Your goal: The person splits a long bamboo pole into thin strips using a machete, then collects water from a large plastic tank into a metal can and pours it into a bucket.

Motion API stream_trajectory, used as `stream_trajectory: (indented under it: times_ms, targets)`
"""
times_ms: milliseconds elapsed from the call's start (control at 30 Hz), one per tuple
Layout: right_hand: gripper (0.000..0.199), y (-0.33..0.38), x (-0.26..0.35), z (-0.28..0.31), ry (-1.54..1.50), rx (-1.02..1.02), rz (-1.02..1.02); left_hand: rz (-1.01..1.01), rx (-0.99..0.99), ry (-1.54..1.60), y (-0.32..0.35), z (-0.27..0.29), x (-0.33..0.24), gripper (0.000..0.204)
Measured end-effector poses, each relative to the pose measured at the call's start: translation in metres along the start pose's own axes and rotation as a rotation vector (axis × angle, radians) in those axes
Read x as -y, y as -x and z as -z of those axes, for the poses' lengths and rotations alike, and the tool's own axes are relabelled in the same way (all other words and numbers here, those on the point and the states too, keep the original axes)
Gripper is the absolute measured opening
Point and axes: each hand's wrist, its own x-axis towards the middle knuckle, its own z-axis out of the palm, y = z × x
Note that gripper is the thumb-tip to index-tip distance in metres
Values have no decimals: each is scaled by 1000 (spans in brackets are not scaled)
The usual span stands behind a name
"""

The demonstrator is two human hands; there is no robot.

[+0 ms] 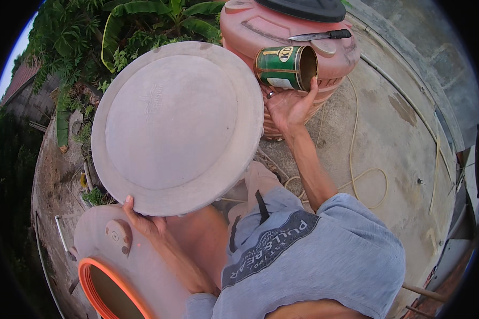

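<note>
My left hand (146, 223) is closed on the lower edge of a large, round, pale grey lid (165, 122), thumb on its face and the other fingers hidden behind. The lid is tilted up in front of me. My right hand (291, 106) holds a green tin can (278, 67) lying on its side. Its open end faces right, and my thumb presses near that rim. Just beyond the can, a knife (320, 35) with a black handle lies on top of a pink barrel (245, 32).
A black lid (308, 6) covers the barrel's top. At lower left, a pinkish tank (159, 271) has an open mouth with an orange threaded ring (86, 287). A thin hose (352, 143) loops over the concrete floor (404, 175). Leafy plants (69, 37) grow at far left.
</note>
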Motion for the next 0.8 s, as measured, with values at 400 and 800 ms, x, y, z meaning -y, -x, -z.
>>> stream_trajectory:
  times_ms: [400, 800]
  targets:
    - [90, -68, 5, 35, 34, 2, -29, -16, -15, 0, -22, -58, 28, 55]
    - [101, -9, -34, 217, 462, -432, -572, -131, -167, -687, -69, 0, 174, 85]
